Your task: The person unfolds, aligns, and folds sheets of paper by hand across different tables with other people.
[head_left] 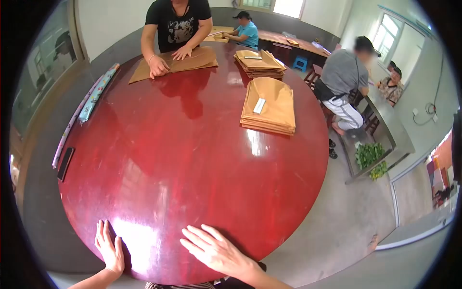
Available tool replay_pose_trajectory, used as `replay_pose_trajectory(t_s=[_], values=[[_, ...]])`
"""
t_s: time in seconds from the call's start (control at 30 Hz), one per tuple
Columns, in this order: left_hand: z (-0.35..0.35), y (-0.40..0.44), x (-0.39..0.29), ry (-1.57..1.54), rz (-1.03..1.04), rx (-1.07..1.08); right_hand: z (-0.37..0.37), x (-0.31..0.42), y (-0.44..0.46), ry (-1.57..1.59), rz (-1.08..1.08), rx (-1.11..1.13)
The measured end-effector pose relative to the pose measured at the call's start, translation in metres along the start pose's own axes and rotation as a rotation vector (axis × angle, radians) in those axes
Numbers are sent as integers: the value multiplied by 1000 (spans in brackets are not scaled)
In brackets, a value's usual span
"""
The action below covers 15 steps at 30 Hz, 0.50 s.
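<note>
My left hand (110, 246) rests by the near left edge of a round, glossy red table (192, 159), its fingers stretched out and holding nothing. To the right, my right hand (214, 249) lies with fingers spread at the near edge of the same tabletop, also without anything in it. Bare tabletop surrounds both hands. Far across the table, a co-worker's two hands press on a flat brown paper sheet or bag (183, 66). On the right half of the table lies a stack of brown paper envelopes (274, 103) with a small white label-like piece (259, 106) on top.
Behind that stack sits a second brown stack (260, 65). Rolled patterned material (98, 91) and a dark narrow object (66, 164) lie along the left edge. Other people work at benches behind. A blue stool (299, 63) and green leafy plants (370, 156) stand on the floor to the right.
</note>
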<state>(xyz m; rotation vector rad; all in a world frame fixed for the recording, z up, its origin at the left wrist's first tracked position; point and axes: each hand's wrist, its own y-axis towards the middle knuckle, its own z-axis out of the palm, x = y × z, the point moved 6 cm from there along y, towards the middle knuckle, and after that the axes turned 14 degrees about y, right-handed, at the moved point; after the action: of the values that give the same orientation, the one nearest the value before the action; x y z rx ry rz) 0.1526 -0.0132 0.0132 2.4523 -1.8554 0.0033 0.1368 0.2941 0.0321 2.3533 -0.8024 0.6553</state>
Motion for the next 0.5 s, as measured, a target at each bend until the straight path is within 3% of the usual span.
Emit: replay_pose_trajectory(t_s=[0.17,0.37,0.43,0.5], values=[[3,-1,-1,-32,51,10,-9,9,-5,-225,-46,-197],[-26,9,-5,69,406,77,-49,42,-8,-111,51,-646],[-35,23,-9,-41,543,9,-79,99,-12,-7,-28,-914],[-40,36,-28,-43,767,32,-96,174,-24,-192,-311,-1096]])
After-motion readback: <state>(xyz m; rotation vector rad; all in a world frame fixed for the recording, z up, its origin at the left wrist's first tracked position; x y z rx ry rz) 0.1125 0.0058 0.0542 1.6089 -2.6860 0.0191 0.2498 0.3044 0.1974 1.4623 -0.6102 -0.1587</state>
